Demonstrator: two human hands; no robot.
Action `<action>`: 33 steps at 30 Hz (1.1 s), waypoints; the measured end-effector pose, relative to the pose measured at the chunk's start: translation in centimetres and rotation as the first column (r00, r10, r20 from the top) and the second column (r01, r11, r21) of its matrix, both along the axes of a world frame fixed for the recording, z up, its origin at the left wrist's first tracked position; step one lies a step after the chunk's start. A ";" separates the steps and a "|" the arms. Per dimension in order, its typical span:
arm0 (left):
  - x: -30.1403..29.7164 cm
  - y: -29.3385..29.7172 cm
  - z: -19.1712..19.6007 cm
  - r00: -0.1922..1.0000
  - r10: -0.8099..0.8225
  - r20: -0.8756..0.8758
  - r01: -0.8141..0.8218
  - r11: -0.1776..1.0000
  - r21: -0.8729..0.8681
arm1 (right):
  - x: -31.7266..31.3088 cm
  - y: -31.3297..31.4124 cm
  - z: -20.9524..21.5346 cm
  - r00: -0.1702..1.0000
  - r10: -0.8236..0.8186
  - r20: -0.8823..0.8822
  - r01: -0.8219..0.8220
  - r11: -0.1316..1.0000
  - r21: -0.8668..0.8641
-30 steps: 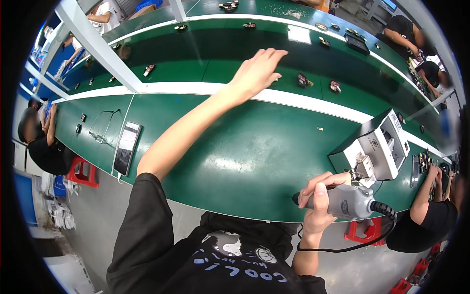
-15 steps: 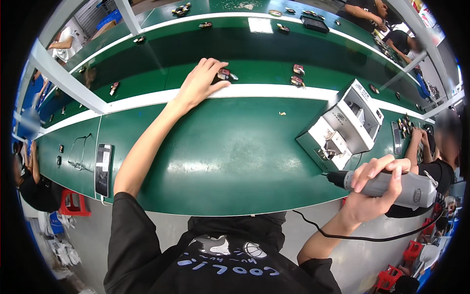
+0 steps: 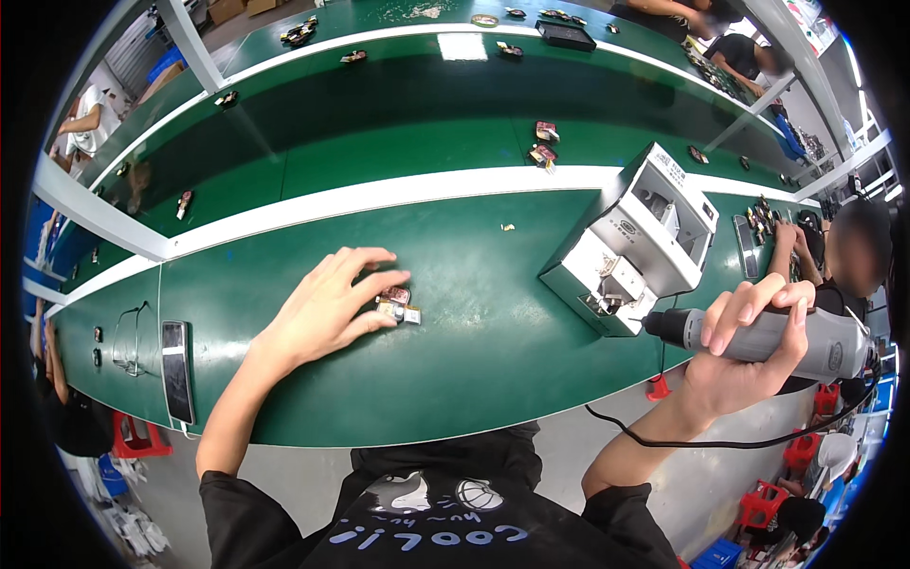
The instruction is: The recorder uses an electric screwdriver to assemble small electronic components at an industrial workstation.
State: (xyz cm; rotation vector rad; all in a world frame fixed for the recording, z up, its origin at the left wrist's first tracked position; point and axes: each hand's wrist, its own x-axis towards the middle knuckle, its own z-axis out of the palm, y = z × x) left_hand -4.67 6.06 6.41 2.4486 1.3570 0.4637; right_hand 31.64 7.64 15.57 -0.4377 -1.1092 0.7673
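Observation:
My left hand is over the green bench, thumb and forefinger curled round a small reddish and yellow electronic part. A flat silver piece sticks out from that part on its right side, and my fingers cover some of the rest. In my right hand is a thick grey electric screwdriver, fingers wrapped over its body. Its black nose points left, close to the lower corner of a silver, box-shaped screw feeder. A black cord loops below my right forearm from the tool's rear.
Beyond the white rail runs a green belt carrying scattered small parts. On the left of the bench lie a phone and glasses. Co-workers sit at both sides; one person's hands are among parts at right.
My left hand has come back from the belt over the rail to the bench, bringing the small electronic part. The right hand keeps its grip on the screwdriver, shifted slightly. The whole view has shifted.

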 end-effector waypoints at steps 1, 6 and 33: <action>0.1 1.0 0.3 1.000 0.017 0.024 -0.017 1.000 -0.003 | -0.3 -0.1 0.0 1.000 0.005 -0.005 -0.005 1.000 0.009; 5.1 12.4 -0.5 0.996 -0.087 0.034 0.080 0.982 0.174 | -1.1 -0.3 0.1 0.998 0.062 -0.013 -0.062 0.998 0.011; 10.9 30.3 -7.4 0.997 -0.019 0.069 -0.005 0.943 0.334 | -2.0 3.4 -2.3 0.979 0.032 0.200 0.001 0.986 -0.164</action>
